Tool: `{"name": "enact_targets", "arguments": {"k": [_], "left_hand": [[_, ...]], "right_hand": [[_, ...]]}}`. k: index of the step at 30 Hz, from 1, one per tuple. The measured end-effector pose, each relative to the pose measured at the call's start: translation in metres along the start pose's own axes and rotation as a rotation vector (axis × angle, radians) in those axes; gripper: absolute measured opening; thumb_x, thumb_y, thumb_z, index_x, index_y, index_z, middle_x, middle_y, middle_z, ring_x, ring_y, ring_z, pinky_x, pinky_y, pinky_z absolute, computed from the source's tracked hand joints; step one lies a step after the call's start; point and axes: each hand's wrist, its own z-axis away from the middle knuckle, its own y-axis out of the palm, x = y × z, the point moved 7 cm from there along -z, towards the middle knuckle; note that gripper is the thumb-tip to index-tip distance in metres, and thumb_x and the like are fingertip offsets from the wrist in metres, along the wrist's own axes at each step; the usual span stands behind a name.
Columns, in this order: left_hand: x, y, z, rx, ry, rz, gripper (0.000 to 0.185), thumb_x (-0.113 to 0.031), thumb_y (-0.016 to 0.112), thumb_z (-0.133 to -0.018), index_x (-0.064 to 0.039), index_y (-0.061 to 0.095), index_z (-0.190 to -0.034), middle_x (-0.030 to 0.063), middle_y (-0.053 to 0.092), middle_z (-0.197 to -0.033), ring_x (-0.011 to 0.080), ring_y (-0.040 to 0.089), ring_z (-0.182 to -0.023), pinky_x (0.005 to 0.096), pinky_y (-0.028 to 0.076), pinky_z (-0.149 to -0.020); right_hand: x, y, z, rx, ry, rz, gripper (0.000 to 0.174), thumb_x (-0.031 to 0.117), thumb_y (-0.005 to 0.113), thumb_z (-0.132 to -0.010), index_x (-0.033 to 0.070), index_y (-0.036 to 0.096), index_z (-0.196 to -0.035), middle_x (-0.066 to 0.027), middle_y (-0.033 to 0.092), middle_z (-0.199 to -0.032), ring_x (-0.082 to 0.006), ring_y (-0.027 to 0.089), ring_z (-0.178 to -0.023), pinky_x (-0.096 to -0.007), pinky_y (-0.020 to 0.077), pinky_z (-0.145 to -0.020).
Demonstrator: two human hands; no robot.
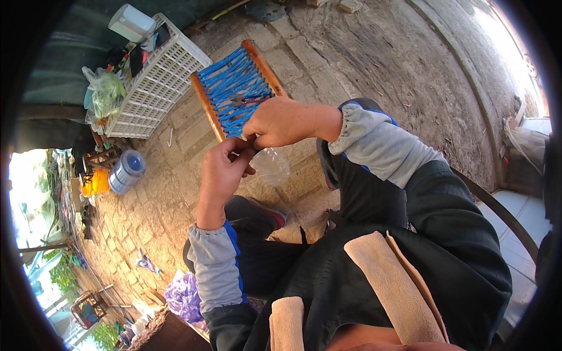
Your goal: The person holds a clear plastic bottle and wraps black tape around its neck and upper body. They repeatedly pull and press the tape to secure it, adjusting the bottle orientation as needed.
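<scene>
My left hand [224, 171] and my right hand [283, 123] meet in front of my knees, their fingertips pinched together on a small dark object [252, 145]. Fingers hide most of it, so its kind cannot be told. Just below the fingertips is a clear plastic bag [271, 167]; whether it hangs from them or lies on the ground is unclear. Beyond my hands stands a low wooden-framed stool [226, 74] with a woven blue cord seat. A pliers-like tool with red handles [254, 100] rests on that seat, partly covered by my right hand.
A white plastic crate [160, 81] stands left of the stool, with a white container [131, 23] and a bag of greens [107, 92] on it. Farther left are a water jug [127, 171] and an orange bucket [94, 182]. A purple plastic bag [184, 296] lies by my left elbow.
</scene>
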Motion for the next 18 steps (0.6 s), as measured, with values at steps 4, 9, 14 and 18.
{"name": "enact_targets", "arguments": {"k": [4,9,14,18], "left_hand": [[0.005,-0.003,-0.001,-0.021,0.006,0.126,0.013,-0.010,0.066,-0.098,0.002,0.070,-0.101,0.0044,0.070,-0.082,0.0142,0.072,-0.069,0.0264,0.053,-0.061],[0.012,-0.007,0.001,-0.054,-0.038,0.163,0.013,-0.007,0.068,-0.097,0.005,0.071,-0.100,0.0064,0.071,-0.078,0.0150,0.073,-0.071,0.0259,0.055,-0.061],[0.006,-0.012,0.003,-0.107,0.004,0.139,0.013,-0.007,0.071,-0.095,0.005,0.073,-0.098,0.0079,0.072,-0.080,0.0145,0.072,-0.068,0.0255,0.055,-0.061],[-0.004,-0.013,0.010,-0.220,0.069,0.074,0.012,-0.006,0.072,-0.094,0.006,0.073,-0.095,0.0079,0.072,-0.078,0.0142,0.072,-0.066,0.0253,0.054,-0.060]], "right_hand": [[-0.007,-0.004,0.001,-0.054,0.024,-0.121,0.022,0.029,0.068,-0.086,0.014,0.075,-0.101,-0.0119,0.074,-0.088,-0.0340,0.071,-0.086,-0.0469,0.0521,-0.075],[-0.005,-0.014,0.002,-0.147,-0.048,-0.135,0.017,0.026,0.064,-0.094,0.012,0.070,-0.103,-0.0084,0.073,-0.087,-0.0310,0.070,-0.085,-0.0437,0.0517,-0.072],[0.000,-0.022,0.009,-0.142,-0.105,-0.156,0.019,0.022,0.070,-0.087,0.013,0.067,-0.103,-0.0081,0.071,-0.083,-0.0307,0.070,-0.081,-0.0441,0.0512,-0.069],[0.009,-0.026,0.013,-0.270,-0.082,0.104,0.023,0.021,0.072,-0.083,0.013,0.062,-0.102,-0.0065,0.068,-0.078,-0.0327,0.067,-0.072,-0.0463,0.0501,-0.062]]}}
